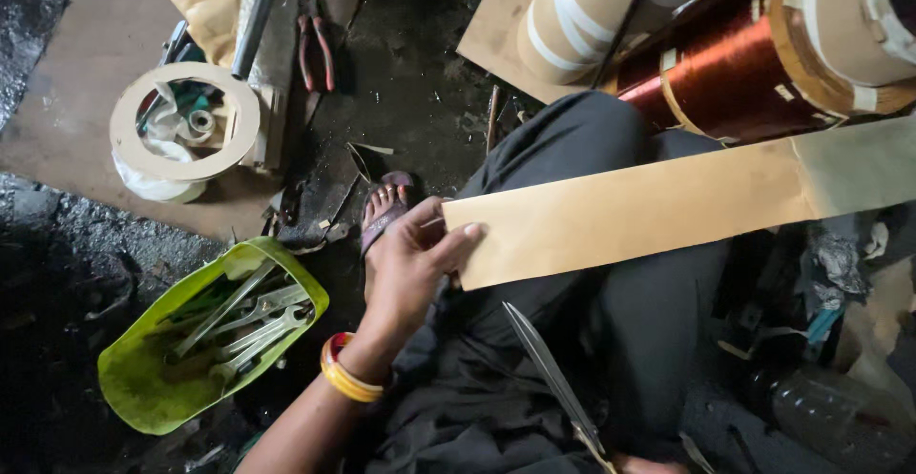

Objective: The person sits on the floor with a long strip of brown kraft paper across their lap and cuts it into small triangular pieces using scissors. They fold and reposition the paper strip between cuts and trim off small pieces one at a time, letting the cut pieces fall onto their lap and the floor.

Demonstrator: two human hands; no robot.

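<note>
left hand (pixel 410 264): arm reaching up from below, thumb and fingers pinching end of paper strip (pixel 649 212)
paper strip: lies across lap
right hand: at bottom edge, mostly hidden; grip on scissors (pixel 553 379) unclear

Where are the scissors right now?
Bottom centre of the head view: the scissors lie open over the lap, below the paper strip, right of the left hand.
</note>
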